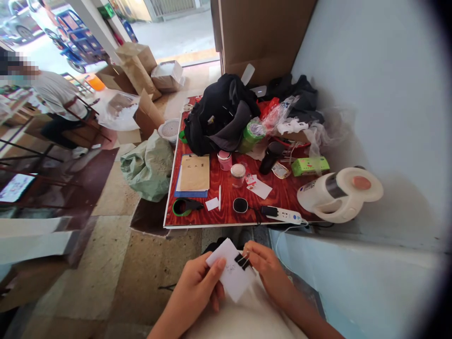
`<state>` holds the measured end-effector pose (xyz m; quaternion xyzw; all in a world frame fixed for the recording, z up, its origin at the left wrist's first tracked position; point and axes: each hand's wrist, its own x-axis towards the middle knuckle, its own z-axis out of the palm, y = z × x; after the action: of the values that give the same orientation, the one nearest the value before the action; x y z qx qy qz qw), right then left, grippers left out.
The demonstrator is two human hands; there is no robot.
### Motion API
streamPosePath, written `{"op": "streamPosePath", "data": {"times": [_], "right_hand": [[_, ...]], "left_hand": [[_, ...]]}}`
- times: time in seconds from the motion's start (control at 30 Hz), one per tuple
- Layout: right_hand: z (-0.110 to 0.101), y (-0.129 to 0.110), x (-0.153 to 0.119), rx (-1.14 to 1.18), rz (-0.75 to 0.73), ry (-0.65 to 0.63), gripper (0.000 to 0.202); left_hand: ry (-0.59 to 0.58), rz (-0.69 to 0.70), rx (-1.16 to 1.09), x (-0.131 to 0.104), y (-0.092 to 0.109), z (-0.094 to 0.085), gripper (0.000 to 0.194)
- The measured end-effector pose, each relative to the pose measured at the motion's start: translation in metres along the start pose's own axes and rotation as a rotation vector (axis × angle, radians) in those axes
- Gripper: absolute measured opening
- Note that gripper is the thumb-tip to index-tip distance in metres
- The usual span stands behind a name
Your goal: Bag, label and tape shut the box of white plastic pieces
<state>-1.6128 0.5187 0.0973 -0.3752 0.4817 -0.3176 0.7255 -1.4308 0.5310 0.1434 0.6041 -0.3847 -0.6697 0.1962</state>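
Observation:
Low in front of me, short of the table edge, my left hand (203, 282) grips a small stack of white paper slips (233, 281), thumb on top. Faint handwriting shows on the upper slip. A black binder clip (242, 261) sits at the right edge of the stack. My right hand (265, 269) has its fingers closed at the clip's wire handles. Whether the clip's jaws are fully around the paper is hard to make out. Straight ahead on the table lie a white pen (219, 197) and a blank white card (212, 204).
The red wood-patterned table (226, 214) carries a clipboard with a brown booklet (195, 173), a tape roll (181, 207), jars (238, 175), a power strip (284, 215), a white kettle (339, 193) and a black bag (222, 113). A wall stands right; a seated person (61, 94) is far left.

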Motion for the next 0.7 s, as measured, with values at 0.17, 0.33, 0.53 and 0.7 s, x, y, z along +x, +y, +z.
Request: {"op": "streamPosePath", "data": {"times": [0.17, 0.33, 0.53, 0.7], "right_hand": [[-0.004, 0.013, 0.001, 0.067, 0.04, -0.053, 0.038], [-0.001, 0.015, 0.002, 0.088, 0.063, -0.102, 0.037], [0.008, 0.006, 0.001, 0.001, 0.01, 0.126, 0.037], [0.01, 0.002, -0.003, -0.049, 0.002, 0.192, 0.038]], "left_hand": [[-0.017, -0.017, 0.001, 0.002, -0.002, -0.002, 0.055], [-0.041, -0.033, -0.017, 0.005, -0.008, -0.002, 0.059], [0.03, -0.035, -0.001, 0.008, -0.011, 0.003, 0.064], [0.084, 0.085, 0.123, 0.005, -0.007, 0.007, 0.06]]}}
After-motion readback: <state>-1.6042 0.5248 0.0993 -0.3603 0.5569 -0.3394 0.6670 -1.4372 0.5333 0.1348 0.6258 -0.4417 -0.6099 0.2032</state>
